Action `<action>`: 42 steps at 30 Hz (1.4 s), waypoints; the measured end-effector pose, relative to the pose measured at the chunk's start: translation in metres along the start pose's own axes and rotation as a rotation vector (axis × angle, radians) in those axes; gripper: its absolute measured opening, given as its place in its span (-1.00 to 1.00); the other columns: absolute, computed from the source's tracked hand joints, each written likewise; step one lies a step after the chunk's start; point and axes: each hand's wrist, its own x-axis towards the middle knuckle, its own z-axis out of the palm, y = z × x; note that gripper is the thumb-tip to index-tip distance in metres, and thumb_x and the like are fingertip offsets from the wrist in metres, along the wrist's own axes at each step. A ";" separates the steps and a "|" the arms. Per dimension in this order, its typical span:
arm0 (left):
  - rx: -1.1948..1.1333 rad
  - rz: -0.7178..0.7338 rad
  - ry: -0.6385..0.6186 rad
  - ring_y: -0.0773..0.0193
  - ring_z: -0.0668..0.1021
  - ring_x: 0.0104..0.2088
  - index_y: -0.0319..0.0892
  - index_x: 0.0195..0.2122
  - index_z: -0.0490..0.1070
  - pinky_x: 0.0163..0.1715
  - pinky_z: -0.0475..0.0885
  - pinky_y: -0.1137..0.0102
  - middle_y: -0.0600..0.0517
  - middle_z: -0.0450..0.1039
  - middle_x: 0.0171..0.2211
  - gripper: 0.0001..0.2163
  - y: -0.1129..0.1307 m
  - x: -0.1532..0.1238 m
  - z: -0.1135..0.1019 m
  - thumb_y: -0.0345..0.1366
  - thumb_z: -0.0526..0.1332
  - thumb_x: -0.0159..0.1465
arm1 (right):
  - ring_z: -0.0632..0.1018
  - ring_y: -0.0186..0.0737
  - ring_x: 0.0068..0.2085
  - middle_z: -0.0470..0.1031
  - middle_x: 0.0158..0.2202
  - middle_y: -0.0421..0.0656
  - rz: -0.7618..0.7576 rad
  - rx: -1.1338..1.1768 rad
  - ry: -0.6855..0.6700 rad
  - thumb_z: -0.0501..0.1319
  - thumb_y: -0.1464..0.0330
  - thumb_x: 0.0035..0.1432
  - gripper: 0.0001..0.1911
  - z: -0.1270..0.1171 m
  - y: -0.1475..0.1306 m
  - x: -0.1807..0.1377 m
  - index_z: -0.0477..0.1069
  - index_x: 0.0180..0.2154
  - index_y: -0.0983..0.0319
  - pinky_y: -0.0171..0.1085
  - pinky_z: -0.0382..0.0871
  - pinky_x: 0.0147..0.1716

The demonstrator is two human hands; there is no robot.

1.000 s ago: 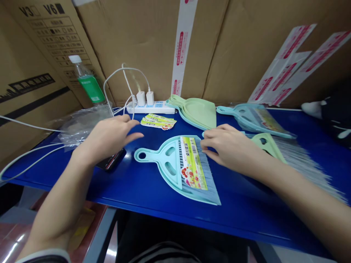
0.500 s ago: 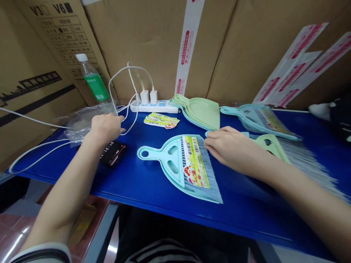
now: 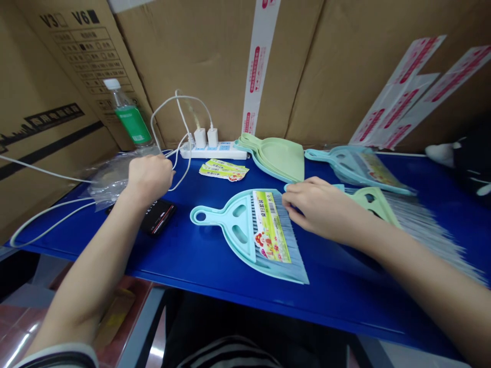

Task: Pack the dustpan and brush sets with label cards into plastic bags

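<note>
My left hand [image 3: 150, 176] is curled into a fist above the phone [image 3: 158, 217], beside a crumpled clear plastic bag [image 3: 111, 174]. Its fingertips are hidden underneath. My right hand [image 3: 316, 207] has its fingers bent over the handle of a light blue brush [image 3: 339, 187]; whether it grips the handle is hidden. Just left of it, a light blue dustpan [image 3: 233, 225] lies flat with a grey-bristled brush [image 3: 297, 255] nested in it. A yellow-green printed label [image 3: 273, 227] covers part of that brush. A green brush [image 3: 374, 204] lies beyond my right wrist.
Nested dustpans [image 3: 282, 156] and a bagged blue set [image 3: 356, 163] lie at the back. Loose labels [image 3: 224, 170] sit before a power strip [image 3: 220, 151] with white cables [image 3: 191, 158]. A bottle [image 3: 132, 122] stands at left. Cardboard [image 3: 207, 56] walls the blue table [image 3: 215, 278].
My left hand has drawn its outstretched finger and thumb in and closed to a fist. My right hand stays over the brush handle. The view has shifted slightly.
</note>
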 end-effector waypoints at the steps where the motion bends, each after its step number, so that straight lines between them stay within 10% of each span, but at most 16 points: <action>1: 0.005 0.002 0.010 -0.20 0.60 -0.13 -0.34 -0.20 0.54 -0.30 0.47 0.17 -0.36 0.56 -0.20 -0.64 0.001 -0.001 -0.002 -0.28 -0.02 0.28 | 0.48 -0.22 -0.45 0.47 -0.52 -0.14 0.002 0.002 -0.001 0.03 0.50 0.11 -0.76 0.000 0.000 0.000 0.39 -0.52 0.21 -0.22 0.25 -0.32; 12: -0.025 0.227 0.172 0.00 0.60 -0.20 -0.18 -0.15 0.46 -0.38 0.38 0.30 -0.16 0.57 -0.22 -0.69 0.010 -0.010 -0.001 -0.41 -0.05 0.25 | 0.47 -0.23 -0.46 0.48 -0.52 -0.16 0.015 0.030 0.030 0.03 0.48 0.12 -0.77 -0.001 -0.001 0.000 0.37 -0.52 0.20 -0.22 0.22 -0.32; 30: -0.321 0.691 0.002 0.30 0.54 -0.39 -0.12 -0.21 0.49 -0.42 0.28 0.44 0.05 0.56 -0.31 -0.73 0.012 -0.016 0.000 -0.44 0.04 0.17 | 0.56 -0.18 -0.41 0.60 -0.38 -0.10 0.084 0.003 -0.071 0.02 0.55 0.07 -0.79 0.004 0.003 -0.002 0.38 -0.37 0.21 -0.23 0.26 -0.35; 42: -0.335 0.732 0.009 0.27 0.56 -0.34 -0.13 -0.24 0.50 -0.38 0.33 0.43 0.03 0.57 -0.28 -0.73 0.011 -0.013 0.005 -0.42 0.03 0.18 | 0.45 -0.25 -0.53 0.61 -0.38 -0.07 0.145 -0.066 -0.107 -0.04 0.65 0.01 -0.68 0.008 0.012 -0.006 0.39 -0.36 0.24 -0.27 0.16 -0.48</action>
